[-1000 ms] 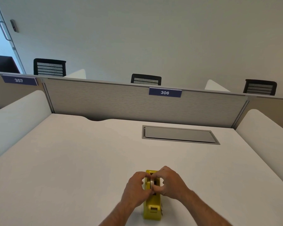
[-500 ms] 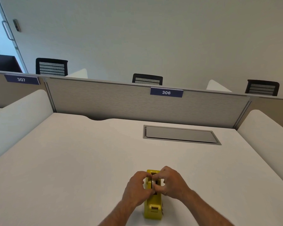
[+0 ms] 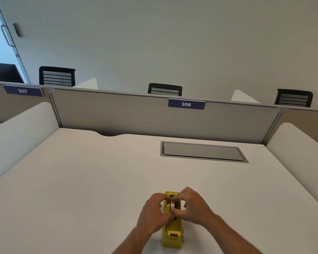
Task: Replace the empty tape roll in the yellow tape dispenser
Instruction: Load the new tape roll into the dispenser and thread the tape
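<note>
The yellow tape dispenser (image 3: 172, 233) stands on the white desk (image 3: 81, 180) near the front edge, its cutter end towards me. A pale tape roll (image 3: 172, 206) stands upright in the dispenser's slot. My left hand (image 3: 154, 210) pinches the roll from the left side, and my right hand (image 3: 192, 205) pinches it from the right. The fingertips of both hands meet on the roll. The roll's lower half and hub are hidden by my fingers and the dispenser body.
A grey cable hatch (image 3: 202, 151) is set flush into the desk at the back right. A grey partition (image 3: 154, 114) with a label "306" (image 3: 186, 104) closes the far edge. White side panels (image 3: 20, 132) flank the desk. Black chairs (image 3: 164, 88) stand behind the partition.
Both hands stay on the roll in the dispenser; the fingers have shifted slightly, showing more of the roll between them. The dispenser has not moved.
</note>
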`<state>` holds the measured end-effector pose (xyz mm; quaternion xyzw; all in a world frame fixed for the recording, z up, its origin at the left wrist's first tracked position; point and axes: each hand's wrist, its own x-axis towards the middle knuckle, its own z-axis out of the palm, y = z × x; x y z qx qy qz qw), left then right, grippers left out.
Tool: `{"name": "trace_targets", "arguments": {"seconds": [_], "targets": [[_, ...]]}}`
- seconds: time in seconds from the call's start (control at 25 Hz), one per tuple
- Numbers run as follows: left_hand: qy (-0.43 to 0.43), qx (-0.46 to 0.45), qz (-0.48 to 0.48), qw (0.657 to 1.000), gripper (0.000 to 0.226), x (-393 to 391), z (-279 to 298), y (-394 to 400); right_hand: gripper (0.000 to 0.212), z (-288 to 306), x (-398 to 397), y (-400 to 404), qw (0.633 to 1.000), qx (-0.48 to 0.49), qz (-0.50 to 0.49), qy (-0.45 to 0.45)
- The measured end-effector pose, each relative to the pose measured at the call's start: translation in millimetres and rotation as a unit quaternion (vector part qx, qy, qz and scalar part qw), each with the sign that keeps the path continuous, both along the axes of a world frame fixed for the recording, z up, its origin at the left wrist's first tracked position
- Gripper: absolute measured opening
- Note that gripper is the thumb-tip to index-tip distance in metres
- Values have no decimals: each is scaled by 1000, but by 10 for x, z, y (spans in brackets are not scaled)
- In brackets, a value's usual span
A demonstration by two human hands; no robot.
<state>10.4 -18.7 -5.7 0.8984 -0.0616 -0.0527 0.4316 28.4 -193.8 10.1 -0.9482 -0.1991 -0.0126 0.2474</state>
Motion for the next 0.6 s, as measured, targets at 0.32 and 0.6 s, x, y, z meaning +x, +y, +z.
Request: {"name": "trace_targets", "arguments": {"seconds": [0.32, 0.6], "targets": [[3, -1, -3, 1000, 46, 5, -13, 2, 23, -25, 15, -1, 1000, 29, -7, -10], [3, 1, -2, 1000, 47, 6, -25, 1, 22, -16, 25, 0, 999, 43, -16, 1]]}}
